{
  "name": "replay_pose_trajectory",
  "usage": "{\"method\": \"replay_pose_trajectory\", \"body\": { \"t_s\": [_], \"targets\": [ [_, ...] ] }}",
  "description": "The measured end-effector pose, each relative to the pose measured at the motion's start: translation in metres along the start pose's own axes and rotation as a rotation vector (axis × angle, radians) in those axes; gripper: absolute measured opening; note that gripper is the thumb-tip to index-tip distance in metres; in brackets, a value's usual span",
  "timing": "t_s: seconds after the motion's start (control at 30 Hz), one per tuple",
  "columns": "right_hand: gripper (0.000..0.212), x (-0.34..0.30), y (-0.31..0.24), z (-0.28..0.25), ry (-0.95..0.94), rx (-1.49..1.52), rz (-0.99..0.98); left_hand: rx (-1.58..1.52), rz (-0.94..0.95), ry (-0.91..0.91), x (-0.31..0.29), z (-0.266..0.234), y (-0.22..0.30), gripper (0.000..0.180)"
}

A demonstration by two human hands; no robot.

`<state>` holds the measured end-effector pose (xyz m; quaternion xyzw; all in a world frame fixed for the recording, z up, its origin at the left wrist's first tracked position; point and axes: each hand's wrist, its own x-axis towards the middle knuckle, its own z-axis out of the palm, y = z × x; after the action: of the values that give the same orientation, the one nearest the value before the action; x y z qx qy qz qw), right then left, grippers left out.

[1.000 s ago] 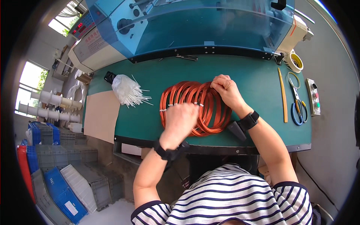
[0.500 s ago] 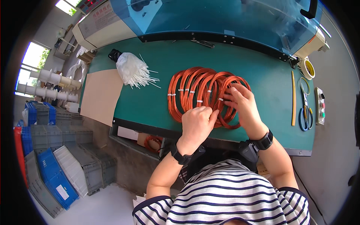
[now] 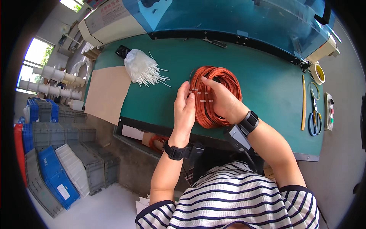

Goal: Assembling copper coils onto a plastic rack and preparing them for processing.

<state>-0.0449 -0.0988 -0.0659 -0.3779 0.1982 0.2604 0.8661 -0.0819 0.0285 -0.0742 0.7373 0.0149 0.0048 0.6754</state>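
Copper-coloured wire coils [image 3: 204, 112], fanned out half a second ago, now bunched into one stack on the green surface [image 3: 270, 91], in front of the person. Left hand [image 3: 183, 108]: fingers extended, open, alongside stack's left edge. Right hand [image 3: 225, 101]: over stack's middle, extended upper fingers toward left hand; others hidden, grip cannot be told. White bands [image 3: 203, 101] between hands.

Copper-orange wire coils [image 3: 233, 82], white ties [image 3: 203, 101], green tabletop [image 3: 267, 87], navy-and-white striped shirt [image 3: 232, 191].
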Motion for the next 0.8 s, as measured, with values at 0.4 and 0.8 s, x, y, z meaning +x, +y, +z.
{"method": "replay_pose_trajectory", "body": {
  "t_s": [0.4, 0.8],
  "targets": [
    [0.064, -0.065, -0.043, -0.047, -0.459, 0.267, -0.104, -0.128, 0.161, -0.447, -0.024, 0.001, 0.014, 0.060],
    [0.052, -0.067, -0.039, -0.063, -0.419, 0.399, -0.126, -0.013, -0.070, -0.705, -0.020, 0.015, 0.013, 0.041]
  ]
}}
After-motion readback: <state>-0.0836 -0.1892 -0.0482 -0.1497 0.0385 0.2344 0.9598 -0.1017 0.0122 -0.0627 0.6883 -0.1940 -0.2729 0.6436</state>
